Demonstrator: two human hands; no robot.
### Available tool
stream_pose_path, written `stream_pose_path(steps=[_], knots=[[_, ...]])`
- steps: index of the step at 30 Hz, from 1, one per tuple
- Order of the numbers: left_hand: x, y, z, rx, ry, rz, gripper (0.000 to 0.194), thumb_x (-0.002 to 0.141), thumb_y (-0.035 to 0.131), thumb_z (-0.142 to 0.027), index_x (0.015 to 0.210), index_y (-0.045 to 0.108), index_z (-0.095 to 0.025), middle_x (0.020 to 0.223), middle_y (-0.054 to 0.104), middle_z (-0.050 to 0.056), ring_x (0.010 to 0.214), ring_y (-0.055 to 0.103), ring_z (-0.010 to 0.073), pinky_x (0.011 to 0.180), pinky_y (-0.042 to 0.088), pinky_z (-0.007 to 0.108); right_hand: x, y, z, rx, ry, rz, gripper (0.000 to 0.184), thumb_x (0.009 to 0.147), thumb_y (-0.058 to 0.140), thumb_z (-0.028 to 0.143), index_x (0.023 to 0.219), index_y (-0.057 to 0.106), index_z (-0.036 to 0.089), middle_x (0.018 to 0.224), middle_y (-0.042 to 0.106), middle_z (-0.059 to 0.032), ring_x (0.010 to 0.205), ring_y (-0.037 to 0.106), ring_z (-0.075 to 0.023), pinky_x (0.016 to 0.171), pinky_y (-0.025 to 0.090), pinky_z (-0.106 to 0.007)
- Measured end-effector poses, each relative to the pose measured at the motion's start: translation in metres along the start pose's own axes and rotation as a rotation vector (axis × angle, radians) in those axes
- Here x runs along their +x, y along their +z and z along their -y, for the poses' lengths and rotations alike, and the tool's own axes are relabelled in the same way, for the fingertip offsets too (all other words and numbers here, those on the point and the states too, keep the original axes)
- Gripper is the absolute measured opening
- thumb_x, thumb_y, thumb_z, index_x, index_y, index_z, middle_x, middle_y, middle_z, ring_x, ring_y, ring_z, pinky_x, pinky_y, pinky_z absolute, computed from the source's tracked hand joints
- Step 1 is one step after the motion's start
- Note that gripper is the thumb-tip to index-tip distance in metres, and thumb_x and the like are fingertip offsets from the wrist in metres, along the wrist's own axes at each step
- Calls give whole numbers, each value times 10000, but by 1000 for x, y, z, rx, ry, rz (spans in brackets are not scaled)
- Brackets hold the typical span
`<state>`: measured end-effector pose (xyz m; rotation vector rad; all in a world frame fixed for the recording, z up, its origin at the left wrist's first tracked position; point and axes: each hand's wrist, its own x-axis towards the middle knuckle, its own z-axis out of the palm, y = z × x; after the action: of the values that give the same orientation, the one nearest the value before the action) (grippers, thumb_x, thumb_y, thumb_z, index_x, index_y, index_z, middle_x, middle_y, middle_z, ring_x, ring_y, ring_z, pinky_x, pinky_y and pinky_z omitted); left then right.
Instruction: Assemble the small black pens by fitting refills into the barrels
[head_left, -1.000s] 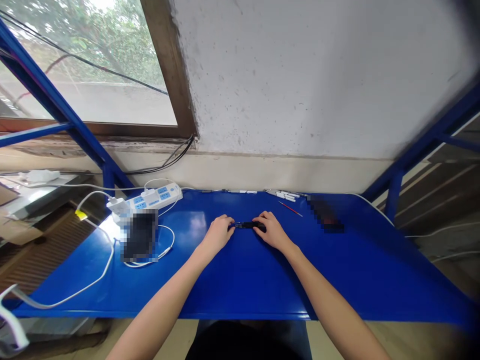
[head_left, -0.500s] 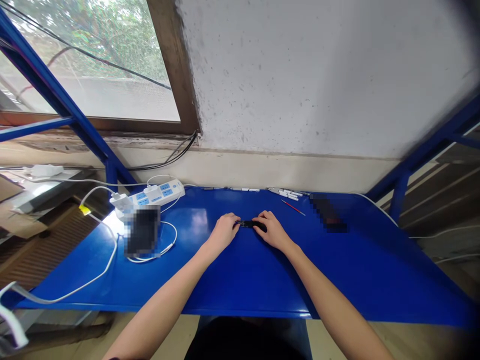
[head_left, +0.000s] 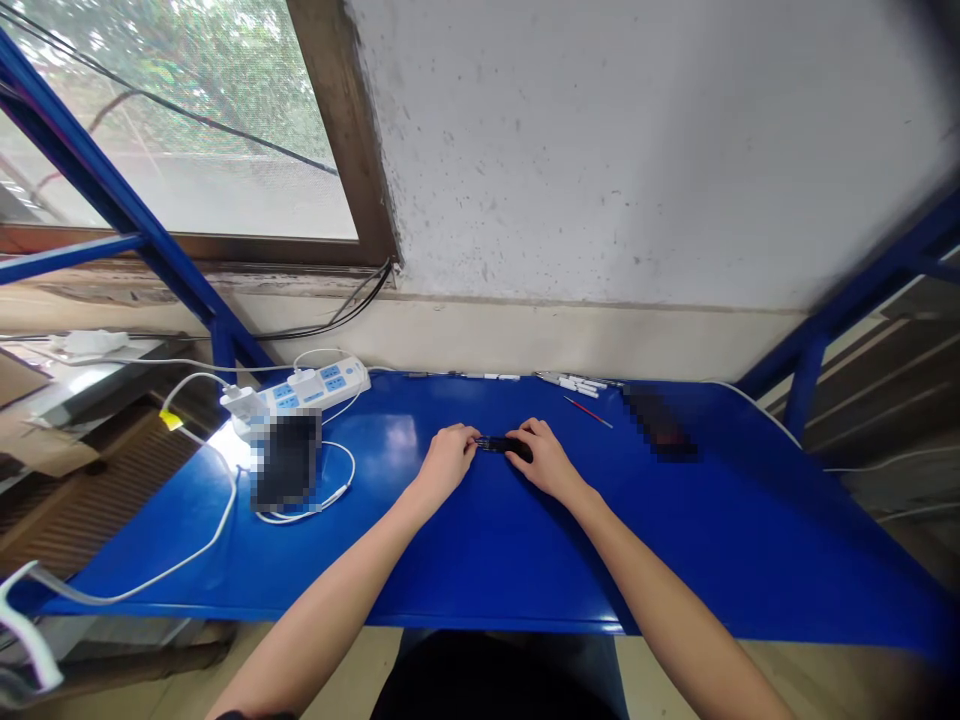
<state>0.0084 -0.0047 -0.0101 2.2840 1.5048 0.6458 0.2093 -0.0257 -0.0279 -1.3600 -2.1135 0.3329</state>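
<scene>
Fingertips of the left hand (head_left: 448, 462) and the right hand (head_left: 547, 462) close in narrowly on a slim black object (head_left: 504, 446), one hand at each end, holding it between them just above the blue tabletop (head_left: 495, 560). What the object is cannot be told at this size, though a small metallic glint shows at the end nearest the left hand. Its long side runs across in front of the person.

Well left of the black object lies a white power strip (head_left: 315, 385) with blue panels, a white plug adapter (head_left: 244, 403) at its near end. A white cable (head_left: 217, 535) loops across the tabletop on that same side. Also to the left, a dark rectangular item (head_left: 286, 460) is too pixelated to identify. Beyond the black object, a thin red stick (head_left: 589, 412) lies just in front of a row of small white sticks (head_left: 577, 382). To the right of the black object sits a second dark pixelated patch (head_left: 658, 423).
</scene>
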Motion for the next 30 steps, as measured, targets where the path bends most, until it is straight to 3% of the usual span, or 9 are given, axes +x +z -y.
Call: stream_pose_path(steps=[12,17,24,30], knots=[[-2,-11,-1,74,6,-44,253,835,485,-74,984,670,-159,899,643,68,763,616,164,733,477,268,0,-10,5,-27,22,-55,250,827,624,243,1074,648,210,992,538,-86,929,498,-240,856,469,-416],[-5,-10,-7,167,-37,17,271,826,509,-85,1044,654,-155,920,642,81,837,624,193,784,484,294,0,-7,2,-29,27,-34,256,823,611,216,1077,641,220,991,529,-80,928,508,-234,848,473,-408],[-6,-7,-11,74,-18,47,278,826,510,-80,1050,662,-143,938,667,92,822,635,186,792,490,294,0,3,-1,14,52,-39,223,805,624,182,1027,645,196,976,535,-83,904,515,-225,844,469,-401],[-6,-6,-7,81,-20,19,287,826,514,-83,1065,657,-154,959,670,90,842,633,183,812,492,299,0,-2,-1,0,65,-53,227,800,631,207,1027,642,200,974,542,-79,912,520,-228,856,465,-403]])
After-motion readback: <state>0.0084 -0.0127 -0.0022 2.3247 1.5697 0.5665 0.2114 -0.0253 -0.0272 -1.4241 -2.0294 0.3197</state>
